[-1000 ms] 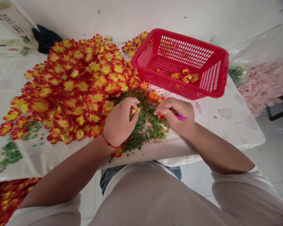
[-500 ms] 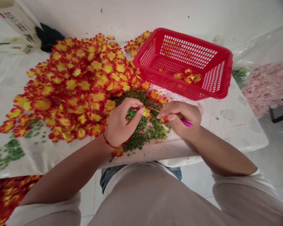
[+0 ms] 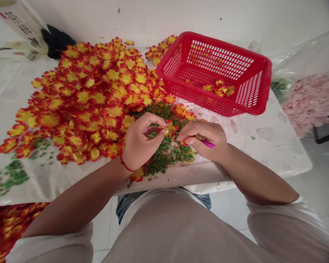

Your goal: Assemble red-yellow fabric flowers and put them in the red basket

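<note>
My left hand, with a red cord at the wrist, is closed in a pinch on a yellow-and-red artificial flower. My right hand is wrapped round a thin needle tool with a purple handle. Its fine metal shaft points left, to the flower between my hands; whether it passes through the petals is too small to tell. Another bit of red-and-yellow petal shows at my right fingertips. Below both hands lies a heap of small green plastic pieces.
A large pile of yellow-and-red flowers covers the table's left side. Behind my right hand stands a red plastic basket with several flowers inside. Pink blossoms are beyond the table's right edge. More green pieces lie at front left.
My right hand has moved left with the needle tool, closer to my left hand. The flower at my left fingertips now shows more fully; my left hand has barely shifted.
</note>
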### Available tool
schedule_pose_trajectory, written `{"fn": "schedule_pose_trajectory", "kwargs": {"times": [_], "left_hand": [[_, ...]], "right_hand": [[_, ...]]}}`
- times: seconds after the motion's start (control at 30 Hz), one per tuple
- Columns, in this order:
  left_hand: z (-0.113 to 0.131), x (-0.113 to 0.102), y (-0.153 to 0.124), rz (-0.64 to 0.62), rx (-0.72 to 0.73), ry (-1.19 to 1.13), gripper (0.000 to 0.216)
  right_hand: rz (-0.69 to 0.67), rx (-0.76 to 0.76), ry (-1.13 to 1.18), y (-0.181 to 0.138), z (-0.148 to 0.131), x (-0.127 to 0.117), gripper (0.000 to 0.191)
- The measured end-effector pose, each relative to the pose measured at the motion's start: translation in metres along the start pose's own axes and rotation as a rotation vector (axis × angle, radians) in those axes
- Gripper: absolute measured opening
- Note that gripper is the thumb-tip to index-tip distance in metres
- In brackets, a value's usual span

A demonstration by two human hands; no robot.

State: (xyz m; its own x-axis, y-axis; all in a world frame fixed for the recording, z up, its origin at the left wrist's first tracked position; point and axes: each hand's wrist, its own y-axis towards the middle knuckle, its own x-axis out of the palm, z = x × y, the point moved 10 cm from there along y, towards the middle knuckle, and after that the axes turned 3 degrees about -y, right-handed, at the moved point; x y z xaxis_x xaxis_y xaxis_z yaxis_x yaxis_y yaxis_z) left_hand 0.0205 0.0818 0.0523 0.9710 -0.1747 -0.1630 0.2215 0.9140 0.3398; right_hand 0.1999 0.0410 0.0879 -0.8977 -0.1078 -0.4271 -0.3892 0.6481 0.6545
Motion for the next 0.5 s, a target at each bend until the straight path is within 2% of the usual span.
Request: {"fn": "schedule_pose_trajectory", "kwargs": {"times": [0.3,0.5], "left_hand": [[-0.0023,0.0009,-0.0015,-0.015,-0.005,0.012,0.012],[0.0035,0.006,-0.0029,-0.05,0.019,-0.021,0.01]], "right_hand": [[0.024,-0.006,-0.018,-0.0005,0.0005,-0.0011,0.013],[-0.012,0.009,-0.097,-0.0002,0.0035,0.0061,0.016]]}}
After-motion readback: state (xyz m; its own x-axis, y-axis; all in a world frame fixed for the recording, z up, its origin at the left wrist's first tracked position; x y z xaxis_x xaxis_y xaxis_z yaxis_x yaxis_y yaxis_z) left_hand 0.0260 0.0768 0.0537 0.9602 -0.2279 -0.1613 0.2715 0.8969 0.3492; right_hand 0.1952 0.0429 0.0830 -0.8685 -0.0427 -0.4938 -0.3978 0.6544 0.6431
